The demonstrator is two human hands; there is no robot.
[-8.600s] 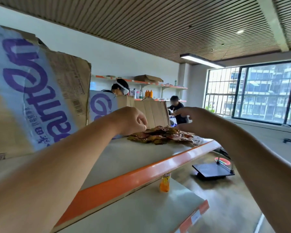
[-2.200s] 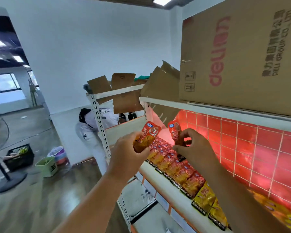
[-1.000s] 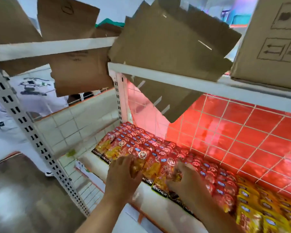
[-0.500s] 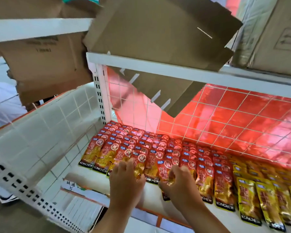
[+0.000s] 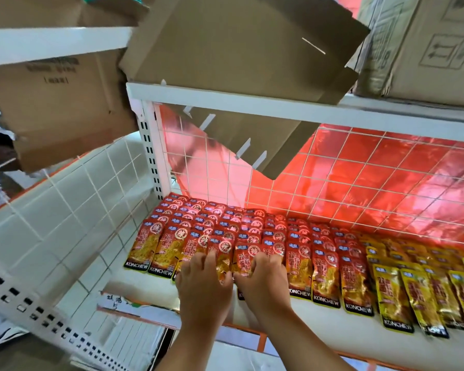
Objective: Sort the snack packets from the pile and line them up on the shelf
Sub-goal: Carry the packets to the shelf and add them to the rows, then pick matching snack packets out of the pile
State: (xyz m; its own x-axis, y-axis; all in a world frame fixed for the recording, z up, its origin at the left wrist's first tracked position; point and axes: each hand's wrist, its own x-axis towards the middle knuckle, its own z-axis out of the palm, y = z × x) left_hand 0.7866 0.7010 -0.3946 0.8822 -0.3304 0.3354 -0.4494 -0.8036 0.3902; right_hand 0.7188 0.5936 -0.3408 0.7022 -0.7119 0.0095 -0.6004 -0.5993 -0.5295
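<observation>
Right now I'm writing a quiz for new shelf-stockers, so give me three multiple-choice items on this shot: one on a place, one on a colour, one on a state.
1. Place: where do the yellow foil snack packets lie relative to the red foil snack packets on the white metal shelf?
A. To their right
B. To their left
C. One shelf above

2. Colour: the shiny panel at the back of that shelf is
A. Blue
B. Red
C. Green

3. State: the left hand and right hand are
A. Hanging clear of the shelf
B. Touching front-row red packets
C. Lifting a box

Key: 1 A, the yellow rows fill the shelf's right end. 2 B, the whole back shines red. 3 B, the fingers of both hands lie on the front row.
</observation>
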